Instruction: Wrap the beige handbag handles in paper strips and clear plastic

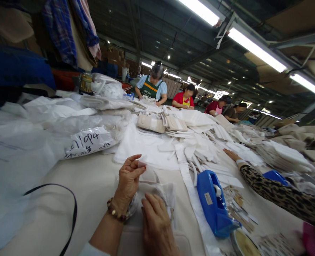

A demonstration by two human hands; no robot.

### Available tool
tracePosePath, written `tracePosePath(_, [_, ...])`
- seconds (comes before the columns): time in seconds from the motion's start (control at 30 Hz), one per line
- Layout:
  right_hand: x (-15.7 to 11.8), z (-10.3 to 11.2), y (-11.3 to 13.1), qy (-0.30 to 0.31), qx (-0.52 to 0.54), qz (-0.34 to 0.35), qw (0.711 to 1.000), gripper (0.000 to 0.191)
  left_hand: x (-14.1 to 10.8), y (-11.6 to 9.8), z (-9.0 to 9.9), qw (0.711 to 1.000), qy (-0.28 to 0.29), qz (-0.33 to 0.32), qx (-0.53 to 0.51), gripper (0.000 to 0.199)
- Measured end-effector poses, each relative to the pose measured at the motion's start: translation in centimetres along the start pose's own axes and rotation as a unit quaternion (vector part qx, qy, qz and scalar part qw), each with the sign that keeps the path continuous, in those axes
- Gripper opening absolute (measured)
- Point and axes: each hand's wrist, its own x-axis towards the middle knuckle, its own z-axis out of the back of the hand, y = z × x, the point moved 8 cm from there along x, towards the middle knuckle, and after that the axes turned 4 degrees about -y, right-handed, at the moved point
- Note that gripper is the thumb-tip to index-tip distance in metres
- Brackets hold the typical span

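Observation:
My left hand, with a beaded bracelet on the wrist, pinches the raised edge of a clear plastic bag between thumb and fingers. Lower and to the right, my right hand lies palm down with its fingers stretched over the bag. A pale, soft item lies under and beside that hand, near the bottom of the view. Its far part is hidden by the bag and my hands.
A blue tape dispenser stands to the right, beside a white strip. Stacked beige pieces and white bags lie beyond. A person's leopard-print sleeve reaches in from the right. A filled bag and black strap are left.

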Motion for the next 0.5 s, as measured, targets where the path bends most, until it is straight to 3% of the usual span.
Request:
tracePosePath(0.07, [0.9, -1.1, -0.2, -0.03, -0.11, 0.026, 0.993, 0.046, -0.1, 0.1, -0.1, 1.0, 0.009, 0.005, -0.001, 0.047])
tracePosePath(0.17, [0.6, -3.5, -1.3, -0.006, -0.186, 0.0, 0.982, 0.046, -0.2, 0.4, -0.1, 1.0, 0.022, 0.018, 0.005, 0.046])
tracePosePath(0.37, [-0.3, -4.9, -2.3, 0.038, -0.16, -0.025, 0.986, 0.051, -0.7, 0.0, -0.5, 0.998, 0.046, 0.031, 0.022, 0.046])
tracePosePath(0.5, [0.1, -4.7, -2.7, 0.047, -0.12, -0.035, 0.991, 0.05, -3.5, -0.7, -0.2, 0.992, 0.089, 0.046, 0.077, 0.043])
